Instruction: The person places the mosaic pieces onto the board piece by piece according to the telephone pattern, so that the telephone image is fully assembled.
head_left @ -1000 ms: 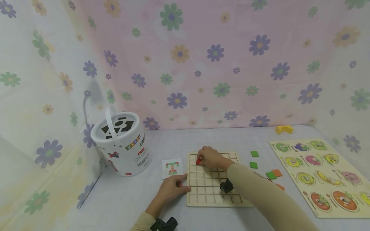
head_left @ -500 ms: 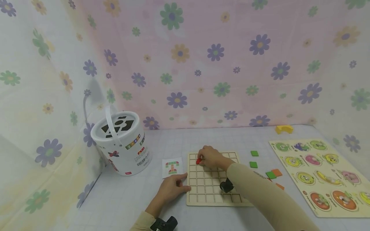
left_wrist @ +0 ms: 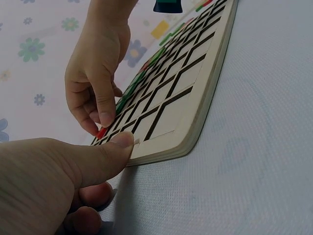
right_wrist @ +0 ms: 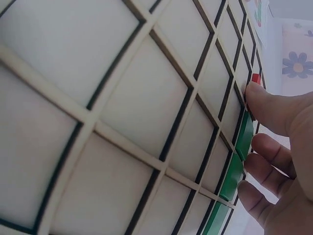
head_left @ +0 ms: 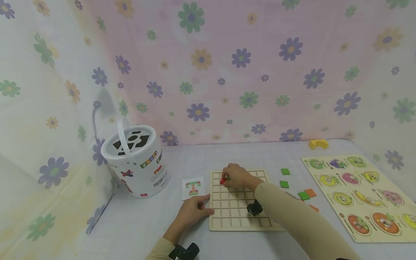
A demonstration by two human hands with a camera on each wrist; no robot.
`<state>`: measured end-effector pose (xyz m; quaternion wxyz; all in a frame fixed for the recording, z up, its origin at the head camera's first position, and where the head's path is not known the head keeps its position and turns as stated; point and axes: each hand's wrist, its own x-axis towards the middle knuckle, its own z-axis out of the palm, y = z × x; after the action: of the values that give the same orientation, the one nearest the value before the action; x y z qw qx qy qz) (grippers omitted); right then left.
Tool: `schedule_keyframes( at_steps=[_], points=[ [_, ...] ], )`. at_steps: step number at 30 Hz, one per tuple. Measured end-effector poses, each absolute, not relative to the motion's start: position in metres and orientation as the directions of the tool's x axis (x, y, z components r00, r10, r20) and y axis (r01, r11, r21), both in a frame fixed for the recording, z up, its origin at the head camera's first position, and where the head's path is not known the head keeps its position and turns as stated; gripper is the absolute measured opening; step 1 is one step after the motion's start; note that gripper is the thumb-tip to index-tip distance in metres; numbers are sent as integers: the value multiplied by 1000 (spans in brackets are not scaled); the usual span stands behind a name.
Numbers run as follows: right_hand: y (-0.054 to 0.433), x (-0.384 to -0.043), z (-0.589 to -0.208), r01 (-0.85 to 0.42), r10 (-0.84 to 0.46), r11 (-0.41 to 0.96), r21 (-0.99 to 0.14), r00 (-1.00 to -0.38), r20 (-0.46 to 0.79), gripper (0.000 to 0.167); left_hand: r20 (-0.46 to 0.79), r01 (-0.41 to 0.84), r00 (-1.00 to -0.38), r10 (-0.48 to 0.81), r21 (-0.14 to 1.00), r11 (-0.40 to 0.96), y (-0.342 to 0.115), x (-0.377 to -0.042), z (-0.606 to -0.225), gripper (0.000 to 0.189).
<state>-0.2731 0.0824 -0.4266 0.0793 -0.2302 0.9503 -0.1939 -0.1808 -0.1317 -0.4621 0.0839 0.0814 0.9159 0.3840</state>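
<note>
A wooden grid board (head_left: 227,224) lies on the table in the head view. My right hand (head_left: 238,177) is over its far left part, thumb and forefinger pinching a small red tile (right_wrist: 256,78) at a cell in the far row. Green tiles (right_wrist: 232,176) sit in cells beside it, mostly hidden under that hand in the head view. My left hand (head_left: 192,213) is at the board's left edge, its straight thumb pressing on the frame near the corner in the left wrist view. Its other fingers are below the thumb, partly hidden.
A picture card (head_left: 193,188) lies left of the board. Behind it stands a white lidded bucket (head_left: 138,162). To the right lie loose green tiles (head_left: 285,171) and orange tiles (head_left: 310,193), a fruit puzzle board (head_left: 360,195) and a yellow arched block (head_left: 318,144).
Both hands keep their places on the board, the right still at the red tile. The head view has shifted very slightly.
</note>
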Motion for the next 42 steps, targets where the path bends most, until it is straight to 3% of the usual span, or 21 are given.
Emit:
schedule_keyframes(
  at_steps=[31, 42],
  points=[
    [87, -273, -430, -434, -492, 805, -404, -870, -46, 15, -72, 108, -973, 220, 700, 706, -132, -181, -466, 58],
    [158, -281, -423, -416, -437, 818, -396, -898, 40, 25, -79, 93, -976, 203, 691, 717, -132, -181, -464, 61]
  ],
)
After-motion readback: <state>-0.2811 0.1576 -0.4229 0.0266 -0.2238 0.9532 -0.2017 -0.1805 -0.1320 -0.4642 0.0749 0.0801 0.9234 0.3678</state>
